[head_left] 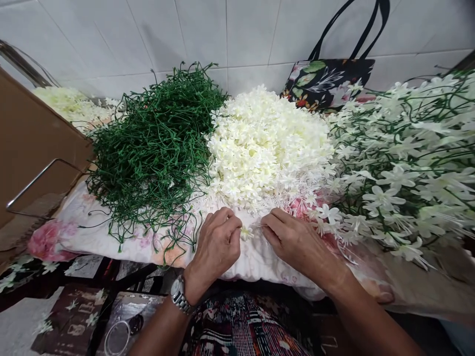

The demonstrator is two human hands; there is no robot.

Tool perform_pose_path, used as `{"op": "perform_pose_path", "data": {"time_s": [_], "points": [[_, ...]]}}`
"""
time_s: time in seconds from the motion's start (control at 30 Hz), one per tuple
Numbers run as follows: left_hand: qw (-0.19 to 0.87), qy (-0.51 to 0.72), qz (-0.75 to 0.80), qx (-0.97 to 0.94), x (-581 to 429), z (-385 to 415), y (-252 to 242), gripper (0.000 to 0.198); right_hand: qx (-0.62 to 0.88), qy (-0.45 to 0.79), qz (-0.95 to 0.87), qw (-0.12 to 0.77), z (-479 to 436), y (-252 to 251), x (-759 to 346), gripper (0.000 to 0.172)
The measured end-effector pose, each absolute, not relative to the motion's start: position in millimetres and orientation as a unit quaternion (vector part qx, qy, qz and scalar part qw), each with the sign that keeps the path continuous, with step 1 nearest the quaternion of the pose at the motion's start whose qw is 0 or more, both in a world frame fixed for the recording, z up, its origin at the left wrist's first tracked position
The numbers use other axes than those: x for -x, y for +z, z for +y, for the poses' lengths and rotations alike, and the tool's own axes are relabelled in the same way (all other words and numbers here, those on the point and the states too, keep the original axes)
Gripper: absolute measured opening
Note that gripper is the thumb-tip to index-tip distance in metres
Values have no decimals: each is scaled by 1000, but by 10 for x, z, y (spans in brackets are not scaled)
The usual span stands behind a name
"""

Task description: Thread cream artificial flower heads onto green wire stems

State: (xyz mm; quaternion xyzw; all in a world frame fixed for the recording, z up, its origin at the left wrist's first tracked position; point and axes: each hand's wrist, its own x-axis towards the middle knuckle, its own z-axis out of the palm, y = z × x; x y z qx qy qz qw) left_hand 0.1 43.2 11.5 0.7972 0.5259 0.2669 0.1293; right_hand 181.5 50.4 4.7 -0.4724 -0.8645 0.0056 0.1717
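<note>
My left hand (219, 238) is closed in a pinch at the near edge of the cloth, with a small pale artificial flower (246, 232) at its fingertips. Facing it, my right hand (293, 240) pinches thin white stamens that reach toward that flower. Just beyond both hands lies a heap of loose creamy-white artificial blossoms (267, 143), with fine white stamens (287, 190) along its front. To the left spreads a tangled pile of green plastic stems (159, 138). Assembled white flowers on green stems (397, 183) are stacked at the right.
A floral cloth (137, 242) covers the work surface. On the left stands a cardboard box (33, 133) beside a metal wire handle (35, 183). A black floral tote bag (328, 81) leans against the tiled wall (248, 34). Fallen flowers (72, 304) lie below the table edge.
</note>
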Motion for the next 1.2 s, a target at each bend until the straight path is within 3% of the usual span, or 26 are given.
{"op": "perform_pose_path", "data": {"time_s": [0.17, 0.33, 0.5, 0.67, 0.83, 0.93, 1.2], "points": [[130, 309, 524, -783, 16, 386, 87, 20, 468, 0, -865, 182, 503, 59, -1756, 13], [140, 350, 511, -772, 18, 336, 60, 19, 437, -34, -879, 187, 517, -1, -1711, 23], [154, 403, 520, -737, 13, 292, 96, 18, 438, 51, -840, 315, 452, 74, -1761, 17], [263, 453, 560, -642, -28, 244, 179, 16, 401, 148, -813, 395, 285, 211, -1642, 16], [423, 467, 569, -529, -83, 177, 212, 9, 424, 144, -789, 421, 223, 184, -1473, 17], [461, 482, 559, -492, -96, 148, 204, 7, 430, 120, -790, 420, 217, 159, -1440, 18], [328, 505, 527, -600, -97, 86, 137, 14, 447, 86, -809, 372, 165, 143, -1454, 22]]}}
